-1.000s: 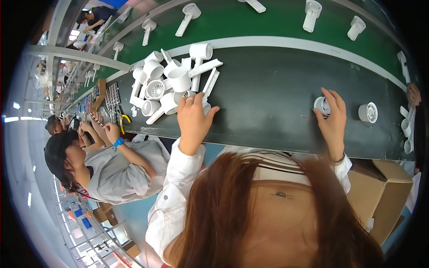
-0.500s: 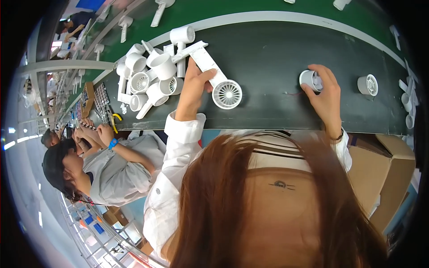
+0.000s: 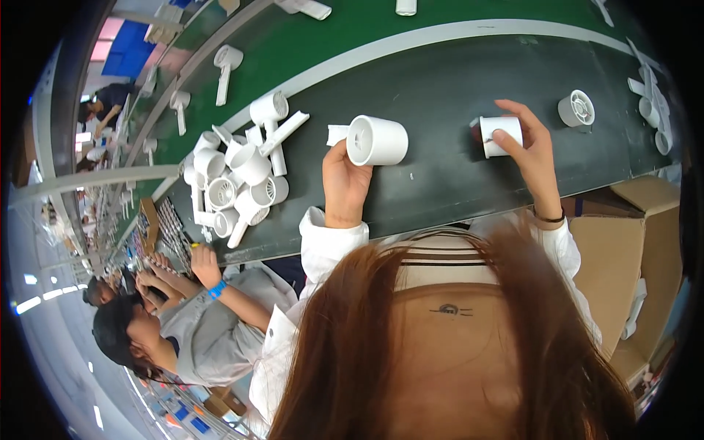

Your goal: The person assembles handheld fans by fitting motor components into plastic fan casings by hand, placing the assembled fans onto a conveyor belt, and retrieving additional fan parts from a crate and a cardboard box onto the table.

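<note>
My left hand (image 3: pixel 345 189) is closed round the handle of a white hair dryer housing (image 3: pixel 386 141). Its round barrel lies tilted, with the open mouth facing left, and most of the handle is hidden by my fingers. Farther right, my right hand (image 3: pixel 535 155) grips a short white fan cylinder (image 3: pixel 506 137) between thumb and fingers, side wall toward me. Something dark reddish shows at its left end, too blurred to make out. Both pieces are held apart above the dark work surface (image 3: pixel 440 183).
A heap of white housings (image 3: pixel 251 167) lies on the left. Another white fan cylinder (image 3: pixel 577 108) stands at the right, with more housings (image 3: pixel 649 110) beyond. A green conveyor belt (image 3: pixel 352 40) runs behind. A co-worker (image 3: pixel 213 323) sits at left; an open cardboard box (image 3: pixel 609 257) is at right.
My left hand has turned the housing from its grille side to its open mouth and drawn it away from the heap. My right hand has turned the fan cylinder onto its side.
</note>
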A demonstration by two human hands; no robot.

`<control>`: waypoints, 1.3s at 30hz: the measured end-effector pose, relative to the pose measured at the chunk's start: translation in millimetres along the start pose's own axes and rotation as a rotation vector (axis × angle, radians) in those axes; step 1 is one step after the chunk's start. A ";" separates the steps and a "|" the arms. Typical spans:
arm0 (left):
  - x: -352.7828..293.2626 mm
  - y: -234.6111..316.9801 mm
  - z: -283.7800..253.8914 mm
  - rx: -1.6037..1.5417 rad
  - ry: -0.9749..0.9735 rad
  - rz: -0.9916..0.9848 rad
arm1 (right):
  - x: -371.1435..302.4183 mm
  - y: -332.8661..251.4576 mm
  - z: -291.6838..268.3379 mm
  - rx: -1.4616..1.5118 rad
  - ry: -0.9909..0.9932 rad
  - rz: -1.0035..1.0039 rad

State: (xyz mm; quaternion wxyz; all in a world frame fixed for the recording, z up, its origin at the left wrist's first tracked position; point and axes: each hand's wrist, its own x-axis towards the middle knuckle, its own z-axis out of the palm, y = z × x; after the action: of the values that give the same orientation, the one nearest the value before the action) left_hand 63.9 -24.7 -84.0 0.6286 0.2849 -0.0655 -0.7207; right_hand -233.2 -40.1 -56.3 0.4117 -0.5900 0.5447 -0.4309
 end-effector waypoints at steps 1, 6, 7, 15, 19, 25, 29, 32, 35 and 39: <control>-0.6 -3.1 4.1 -0.031 -0.023 0.014 | -0.4 0.3 -3.9 0.374 -0.075 0.106; -0.5 -15.6 -7.8 0.290 0.140 0.262 | -18.3 2.0 12.2 1.034 -0.216 0.186; -1.4 -19.7 -1.9 0.332 0.207 0.292 | -25.2 5.6 17.9 1.117 -0.193 0.266; -29.1 23.8 11.0 0.811 0.045 -0.340 | -62.8 23.2 31.3 1.131 -0.760 0.323; -21.8 73.5 64.6 1.443 -0.178 -0.378 | -34.5 27.0 19.8 0.943 -0.956 0.079; 172.1 141.3 96.0 1.607 0.145 0.391 | -26.8 -0.3 7.1 0.880 -1.028 0.278; 305.5 142.1 45.8 1.735 0.696 0.636 | -36.2 -2.6 8.9 1.035 -0.910 0.365; 330.1 122.0 38.3 1.553 0.800 0.593 | -44.1 0.5 4.3 0.994 -0.806 0.361; 339.4 191.5 -5.4 1.462 0.626 0.532 | -48.9 -1.8 6.5 1.006 -0.820 0.303; 326.8 170.8 -8.0 1.235 0.080 0.703 | -45.0 8.0 0.7 1.017 -0.793 0.334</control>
State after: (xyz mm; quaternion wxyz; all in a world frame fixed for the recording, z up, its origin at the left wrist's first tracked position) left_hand 200.7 -365.3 -120.7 0.5493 0.5772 -0.5270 -0.2955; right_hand -236.5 4.3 -66.9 0.8692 -0.3437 0.1647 -0.3149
